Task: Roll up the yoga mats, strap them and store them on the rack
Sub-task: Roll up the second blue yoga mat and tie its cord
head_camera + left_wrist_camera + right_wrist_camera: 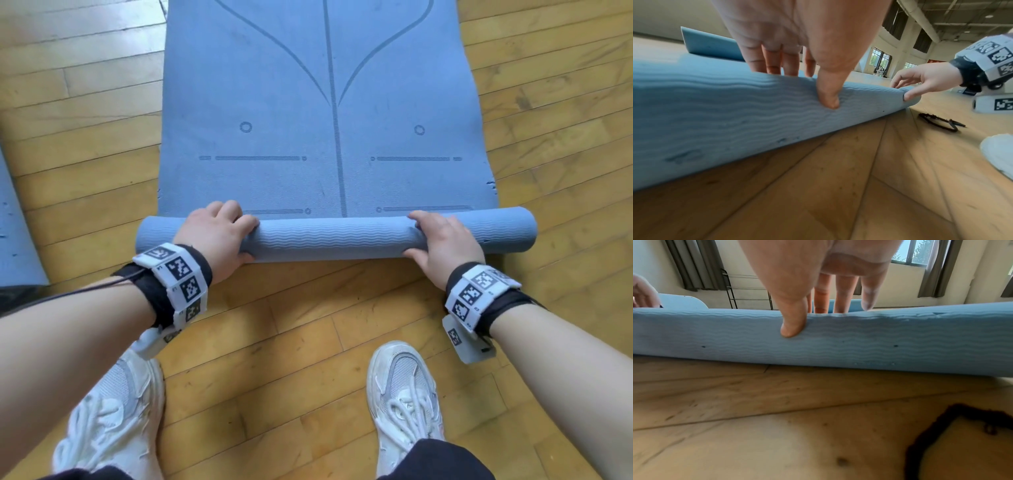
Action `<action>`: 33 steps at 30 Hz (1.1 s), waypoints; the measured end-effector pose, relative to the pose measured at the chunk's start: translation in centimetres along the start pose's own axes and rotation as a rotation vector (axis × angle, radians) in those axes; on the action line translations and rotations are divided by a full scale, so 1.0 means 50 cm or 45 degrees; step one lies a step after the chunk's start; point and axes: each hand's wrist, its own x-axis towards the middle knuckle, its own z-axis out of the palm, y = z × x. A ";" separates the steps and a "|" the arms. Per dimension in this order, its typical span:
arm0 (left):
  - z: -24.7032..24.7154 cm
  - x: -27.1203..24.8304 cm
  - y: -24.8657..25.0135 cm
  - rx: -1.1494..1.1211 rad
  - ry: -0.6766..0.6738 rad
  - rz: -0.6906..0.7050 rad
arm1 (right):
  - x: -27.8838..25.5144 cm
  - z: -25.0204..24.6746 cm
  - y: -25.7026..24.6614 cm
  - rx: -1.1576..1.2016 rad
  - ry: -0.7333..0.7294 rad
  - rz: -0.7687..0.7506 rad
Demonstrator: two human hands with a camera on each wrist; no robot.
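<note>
A blue yoga mat (329, 102) lies flat on the wooden floor, its near end wound into a roll (335, 238) with a wavy ribbed outside. My left hand (222, 236) grips the roll near its left end. My right hand (436, 241) grips it near the right end. In the left wrist view the left hand (818, 76) has its fingers over the roll's (735, 116) far side and its thumb pressed into the near side. The right hand (797, 313) holds the roll (879, 344) the same way. A black strap (937, 121) lies loose on the floor beside the right hand.
A second blue mat (17, 233) shows at the left edge. My two white shoes (404, 394) stand just behind the roll. A black metal rack (748, 293) stands against the far wall under curtains. The strap (931, 434) lies close under my right wrist.
</note>
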 end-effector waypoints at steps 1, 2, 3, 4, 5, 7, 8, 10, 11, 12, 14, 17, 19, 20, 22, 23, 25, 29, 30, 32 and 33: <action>0.004 -0.004 0.004 0.014 0.000 -0.009 | -0.005 0.004 0.001 0.001 0.005 0.005; 0.006 -0.008 0.009 0.014 0.000 -0.019 | -0.009 0.010 0.003 -0.022 -0.003 -0.002; 0.009 -0.009 0.011 0.008 0.006 -0.028 | -0.012 0.015 0.006 -0.041 -0.021 -0.008; 0.011 -0.010 0.013 -0.001 0.017 -0.027 | -0.013 0.021 0.009 -0.039 -0.035 -0.008; 0.013 -0.009 0.013 -0.010 0.031 -0.026 | -0.013 0.024 0.011 -0.020 -0.041 -0.007; 0.014 -0.007 0.011 -0.029 0.039 -0.032 | -0.009 0.027 0.015 0.030 -0.031 -0.015; 0.015 -0.006 0.009 -0.030 0.043 -0.036 | -0.007 0.027 0.017 0.044 -0.026 -0.022; 0.018 -0.005 0.007 -0.038 0.062 -0.019 | 0.000 0.023 0.018 0.059 -0.035 -0.031; 0.018 -0.008 0.007 -0.031 0.067 0.019 | 0.003 0.022 0.018 0.064 -0.043 -0.031; 0.021 -0.011 0.006 -0.014 0.061 0.061 | 0.005 0.020 0.018 0.066 -0.048 -0.029; 0.037 -0.012 -0.004 -0.018 0.136 0.078 | 0.009 0.020 0.016 0.059 -0.047 -0.024; 0.048 -0.011 -0.001 -0.087 0.163 0.025 | 0.017 0.022 0.011 0.007 -0.051 -0.010; 0.053 -0.008 -0.001 -0.014 0.093 -0.069 | 0.024 0.022 0.006 -0.052 -0.059 -0.007; 0.052 -0.005 -0.001 0.052 0.051 -0.096 | 0.027 0.022 0.003 -0.074 -0.059 -0.008; 0.047 0.001 0.002 0.134 -0.015 -0.138 | 0.035 0.022 -0.002 -0.112 -0.053 -0.009; 0.046 0.007 0.001 0.169 -0.038 -0.150 | 0.040 0.022 -0.003 -0.151 -0.070 -0.003; 0.041 0.023 0.000 0.236 -0.086 -0.172 | 0.054 0.021 -0.007 -0.285 -0.165 0.019; 0.024 0.057 -0.008 0.296 -0.123 -0.207 | 0.097 0.004 -0.018 -0.499 -0.320 0.064; 0.019 0.064 -0.012 0.296 -0.117 -0.202 | 0.105 0.001 -0.021 -0.506 -0.317 0.073; 0.008 0.075 -0.019 0.301 -0.116 -0.171 | 0.117 -0.001 -0.022 -0.482 -0.246 0.071; 0.002 0.079 -0.020 0.303 -0.128 -0.156 | 0.119 -0.001 -0.020 -0.467 -0.199 0.059</action>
